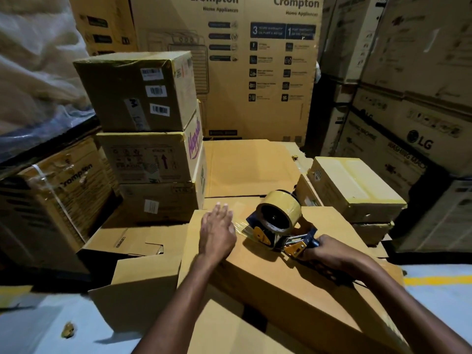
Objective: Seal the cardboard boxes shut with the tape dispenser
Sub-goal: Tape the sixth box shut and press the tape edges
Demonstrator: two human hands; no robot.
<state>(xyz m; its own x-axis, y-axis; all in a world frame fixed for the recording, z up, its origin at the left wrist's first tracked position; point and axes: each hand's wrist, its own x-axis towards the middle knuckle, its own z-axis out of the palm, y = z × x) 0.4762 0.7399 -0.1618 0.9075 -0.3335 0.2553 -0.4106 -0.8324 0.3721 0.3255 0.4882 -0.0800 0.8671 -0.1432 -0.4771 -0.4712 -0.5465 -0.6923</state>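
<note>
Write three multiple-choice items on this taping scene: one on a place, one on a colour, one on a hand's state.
1. Where is the tape dispenser?
A. on the floor
B. on top of the near cardboard box
C. on the stacked boxes at left

2. What colour is the tape roll?
A. yellowish tan
B. red
C. green

3. How is the left hand?
A. gripping the dispenser
B. clenched in the air
C. flat on the box top, fingers straight

1 B: it rests on the box top, its handle in the right hand.
2 A: the roll's outer band looks yellowish tan.
3 C: its straight fingers lie on the cardboard.
</note>
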